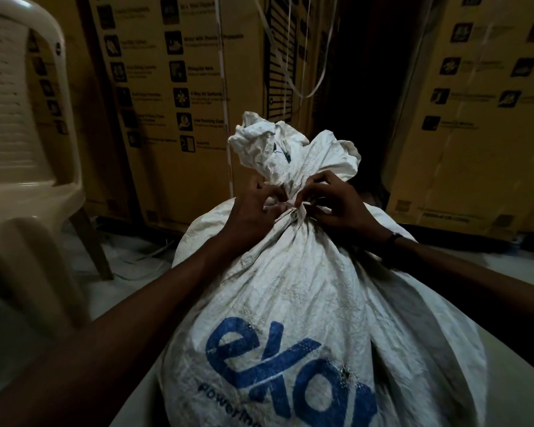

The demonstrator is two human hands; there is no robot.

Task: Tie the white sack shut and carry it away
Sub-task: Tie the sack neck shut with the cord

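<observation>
A full white woven sack (293, 282) with blue lettering stands on the floor in front of me. Its neck is gathered tight, and the crumpled mouth (287, 146) flares above the gather. A pale tie strip (293, 208) wraps the neck. My left hand (253, 208) pinches the strip on the left of the neck, fingers curled. My right hand (333, 204) pinches the strip on the right side, fingers curled in too. A dark band sits on my right wrist.
A cream plastic chair (22, 143) stands close at the left. Tall cardboard cartons (173, 97) line the back, with more cartons (481, 118) at the right and a dark gap between. White packing straps (290, 57) hang above the sack.
</observation>
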